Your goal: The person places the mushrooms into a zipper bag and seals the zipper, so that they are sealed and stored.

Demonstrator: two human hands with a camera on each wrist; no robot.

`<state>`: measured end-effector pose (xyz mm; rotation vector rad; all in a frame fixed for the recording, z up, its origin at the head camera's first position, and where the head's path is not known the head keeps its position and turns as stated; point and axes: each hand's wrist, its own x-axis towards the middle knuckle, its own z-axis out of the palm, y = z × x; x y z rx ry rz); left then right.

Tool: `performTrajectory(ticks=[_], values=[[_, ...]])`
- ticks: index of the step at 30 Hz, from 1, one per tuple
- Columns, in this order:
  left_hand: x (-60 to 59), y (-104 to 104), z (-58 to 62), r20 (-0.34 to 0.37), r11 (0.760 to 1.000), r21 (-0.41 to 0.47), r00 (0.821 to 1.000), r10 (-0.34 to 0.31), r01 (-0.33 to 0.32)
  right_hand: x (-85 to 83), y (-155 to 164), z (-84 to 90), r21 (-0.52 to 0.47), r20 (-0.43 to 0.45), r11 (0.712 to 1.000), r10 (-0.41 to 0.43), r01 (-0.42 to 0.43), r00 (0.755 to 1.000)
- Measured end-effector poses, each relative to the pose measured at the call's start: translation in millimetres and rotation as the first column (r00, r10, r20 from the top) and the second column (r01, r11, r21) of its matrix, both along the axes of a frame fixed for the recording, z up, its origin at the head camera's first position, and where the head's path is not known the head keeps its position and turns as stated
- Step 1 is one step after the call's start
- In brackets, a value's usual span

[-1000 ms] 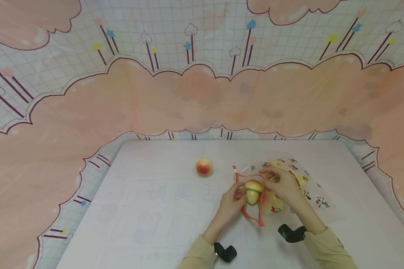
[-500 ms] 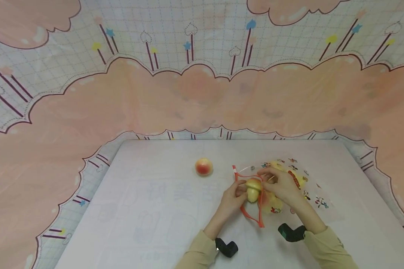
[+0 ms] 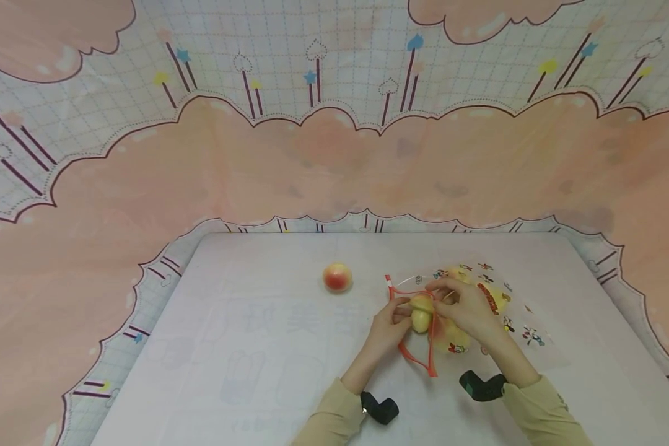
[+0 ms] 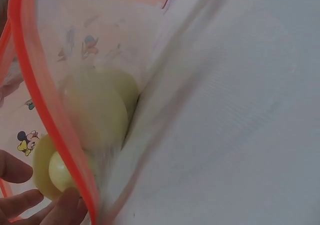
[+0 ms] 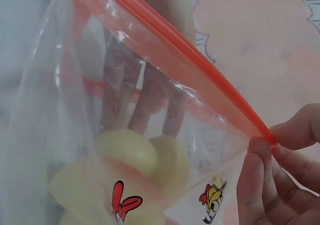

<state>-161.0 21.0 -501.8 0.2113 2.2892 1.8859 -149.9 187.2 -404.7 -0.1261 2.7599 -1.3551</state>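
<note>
Near the front right of the white worktop, both forearms in tan sleeves reach forward and meet at a clear zip bag with an orange-red rim and small cartoon prints. The left hand comes in from the left with its wrist low and its fingers curled forward around a yellow-and-pink apple, which it holds right at the bag's mouth, partly past the rim. In the left wrist view that rim runs as an orange band down the picture, pale yellow fruit shows blurred through the plastic, and fingertips lie at the bottom edge.

The right hand angles in from the right, back uppermost, and pinches the upper lip of the bag, keeping the mouth lifted. The right wrist view shows this plainly: thumb and fingertips are closed on the orange-red rim, and through the clear film the left hand's fingers appear above yellow apples already lying inside the bag.

A second reddish apple sits alone on the worktop, well apart to the left of the hands. Behind the worktop hangs a pink cloud-patterned backdrop.
</note>
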Motion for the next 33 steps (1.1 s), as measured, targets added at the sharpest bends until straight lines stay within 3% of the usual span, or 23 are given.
performTrajectory(ticks=[6,16,26,33], values=[[-0.1,1.5,0.5,0.019,1.000,0.027,1.000,0.000,-0.001,0.6,-0.5,0.9,-0.016,-0.019,1.000,-0.004,0.003,1.000],[8.1,-10.1,0.4,-0.039,1.000,0.023,0.999,0.001,0.000,-0.6,-0.7,-0.4,-0.017,-0.027,1.000,-0.010,0.009,1.000],[5.8,-30.6,4.7,-0.050,0.998,0.004,0.997,0.064,-0.064,-2.9,-0.4,-2.2,0.006,-0.036,1.000,-0.018,0.018,0.999],[-0.4,-46.8,9.2,-0.041,0.994,-0.002,0.993,0.110,-0.110,-1.7,-1.0,1.7,-0.020,0.014,0.999,-0.028,0.028,1.000]])
